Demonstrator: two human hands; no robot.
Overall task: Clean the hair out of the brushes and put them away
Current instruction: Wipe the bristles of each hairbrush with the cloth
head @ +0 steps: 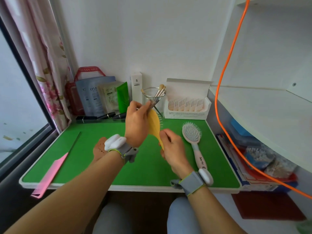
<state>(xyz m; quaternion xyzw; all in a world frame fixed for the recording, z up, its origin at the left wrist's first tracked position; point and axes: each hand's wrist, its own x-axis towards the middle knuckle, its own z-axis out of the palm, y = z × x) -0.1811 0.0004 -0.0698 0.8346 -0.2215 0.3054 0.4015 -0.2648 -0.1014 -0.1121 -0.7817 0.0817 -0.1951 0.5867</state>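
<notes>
A person sits at a green table (87, 159) and holds a yellow brush (154, 124) upright above it, bristles facing away. The right hand (172, 149) is curled round the yellow brush's handle at its lower end. The left hand (135, 122) is at the top of the yellow brush, its fingertips pinching a small grey thing (150, 104) that is too blurred to name. Right of the yellow brush, a white and pink brush (192, 136) lies bristles up on the table. Far left of it, a pink comb (50, 173) overhangs the table's near edge. Just behind it stands a glass cup (146, 97) holding makeup brushes.
</notes>
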